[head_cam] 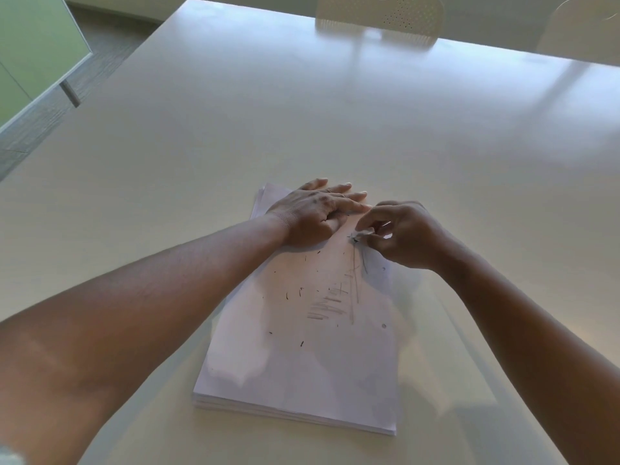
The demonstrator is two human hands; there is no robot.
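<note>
Glossy white desk (302, 112) in a room with grey floor (110, 45), green panel (33, 45) at left, perforated white chair (379, 15) at the far edge. A paper stack (302, 370) lies near the desk's front middle, its top sheet bearing grey pencil strokes and dark flecks. Left hand (312, 213) presses flat, fingers straight, on the stack's far end; right hand (402, 236) pinches a small pale object (364, 233), unidentifiable, against the sheet.
</note>
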